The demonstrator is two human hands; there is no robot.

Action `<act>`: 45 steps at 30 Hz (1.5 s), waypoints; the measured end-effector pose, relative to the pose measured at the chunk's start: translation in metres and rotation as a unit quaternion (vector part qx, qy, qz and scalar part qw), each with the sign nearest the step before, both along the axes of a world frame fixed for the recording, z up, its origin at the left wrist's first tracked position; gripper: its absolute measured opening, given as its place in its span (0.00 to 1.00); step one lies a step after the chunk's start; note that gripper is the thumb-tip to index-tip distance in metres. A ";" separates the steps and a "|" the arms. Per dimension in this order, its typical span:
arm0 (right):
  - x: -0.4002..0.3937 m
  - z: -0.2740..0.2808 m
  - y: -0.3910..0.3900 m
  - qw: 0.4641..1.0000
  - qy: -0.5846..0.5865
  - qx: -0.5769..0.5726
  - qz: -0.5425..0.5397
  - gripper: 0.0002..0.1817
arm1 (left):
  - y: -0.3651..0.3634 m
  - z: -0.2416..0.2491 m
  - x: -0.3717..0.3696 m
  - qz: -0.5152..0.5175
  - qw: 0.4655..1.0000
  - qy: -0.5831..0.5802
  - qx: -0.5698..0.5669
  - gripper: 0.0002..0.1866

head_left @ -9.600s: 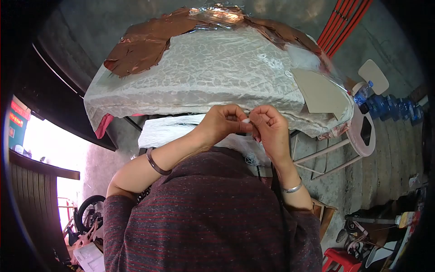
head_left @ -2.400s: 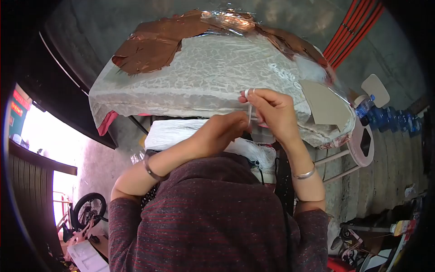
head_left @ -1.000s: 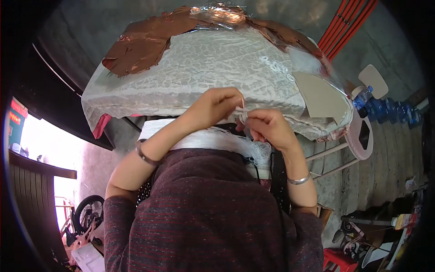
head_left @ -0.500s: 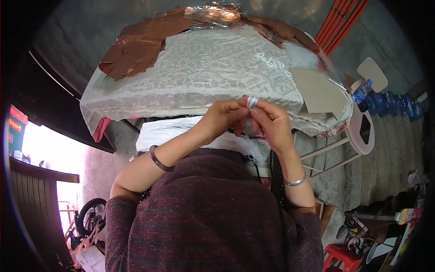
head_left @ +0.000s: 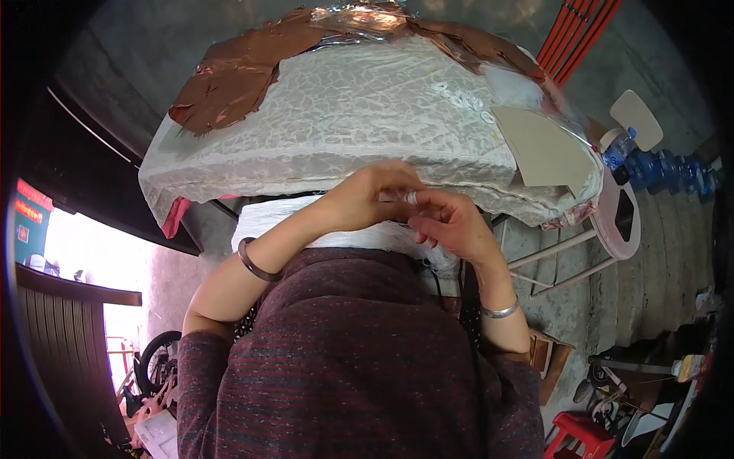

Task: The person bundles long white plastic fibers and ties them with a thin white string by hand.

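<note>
Both hands meet above the near edge of the cloth-covered table. My left hand (head_left: 372,200), with a dark bangle at the wrist, has its fingers bent toward the other hand. My right hand (head_left: 453,222), with a silver bangle at the wrist, is closed on a small loop of white thread (head_left: 411,198). The left fingertips are beside the loop, and whether they grip it is hidden. Below the hands a bundle of white thread (head_left: 275,222) lies across my lap. Several small white loops (head_left: 462,101) lie on the table cloth.
The table (head_left: 367,115) has a patterned pale cloth. Brown sheets (head_left: 233,84) lie at its far left, and beige card (head_left: 539,149) at its right. A stool (head_left: 615,222), bottles (head_left: 665,174) and a red stool (head_left: 582,434) stand to the right.
Both hands have moved down toward my lap. The white loop, upright between the fingertips before, is now lower and partly covered by the fingers.
</note>
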State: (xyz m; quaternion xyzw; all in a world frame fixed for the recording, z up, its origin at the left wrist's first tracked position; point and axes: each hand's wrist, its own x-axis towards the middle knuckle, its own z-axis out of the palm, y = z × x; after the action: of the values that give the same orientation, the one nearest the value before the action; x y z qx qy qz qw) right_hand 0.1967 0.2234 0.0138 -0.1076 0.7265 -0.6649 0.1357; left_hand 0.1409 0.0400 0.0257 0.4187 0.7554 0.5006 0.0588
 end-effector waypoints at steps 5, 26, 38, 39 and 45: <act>0.001 0.004 0.007 0.999 0.007 -0.023 0.032 0.16 | 0.005 -0.005 0.006 -0.044 0.948 -0.313 0.043 0.12; 0.003 0.004 0.005 0.995 0.020 -0.088 -0.035 0.10 | 0.018 -0.025 0.017 0.017 0.904 -0.400 0.152 0.12; 0.003 -0.005 -0.004 0.909 0.334 0.118 -0.221 0.07 | 0.025 -0.023 0.015 0.044 0.907 -0.392 0.144 0.09; 0.002 -0.007 -0.003 0.912 0.338 0.109 -0.204 0.08 | 0.027 -0.021 0.015 0.055 0.893 -0.409 0.178 0.09; -0.005 -0.019 -0.001 0.869 0.391 0.176 -0.249 0.08 | 0.038 -0.015 0.009 0.068 0.916 -0.377 0.116 0.12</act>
State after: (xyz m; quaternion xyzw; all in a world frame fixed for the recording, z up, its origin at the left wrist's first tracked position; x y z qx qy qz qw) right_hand 0.1921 0.2225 -0.0050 -0.1489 0.8278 -0.4415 -0.3125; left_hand 0.1499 0.0778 0.0104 0.1504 0.6401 0.7086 0.2562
